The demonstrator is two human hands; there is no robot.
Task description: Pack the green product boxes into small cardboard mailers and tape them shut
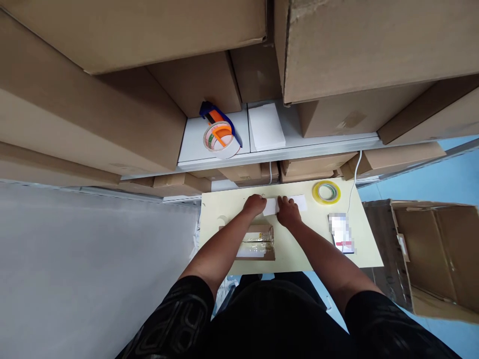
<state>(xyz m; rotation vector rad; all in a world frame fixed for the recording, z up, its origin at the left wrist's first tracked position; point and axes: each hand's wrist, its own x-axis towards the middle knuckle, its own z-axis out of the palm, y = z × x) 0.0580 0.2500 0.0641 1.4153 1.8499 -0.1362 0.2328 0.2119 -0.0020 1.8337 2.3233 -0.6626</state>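
Observation:
A strip of white paper (270,207) lies near the far edge of the pale table. My left hand (255,205) is closed at the paper's left end, its fingertips partly hidden. On the right part of the sheet, my right hand (288,212) presses with bent fingers, and the paper's far end shows beyond them. Just below my left hand and forearm sits a cardboard box (272,252) with clear tape across it and white labels visible. My left forearm covers part of this box.
On the table (299,254) are a roll of yellowish tape (326,192) and a phone (341,233) beside a white cable (355,177). The shelf above holds a tape dispenser (223,134), white paper stack (266,127) and large cartons (377,50). An open carton (437,254) stands right.

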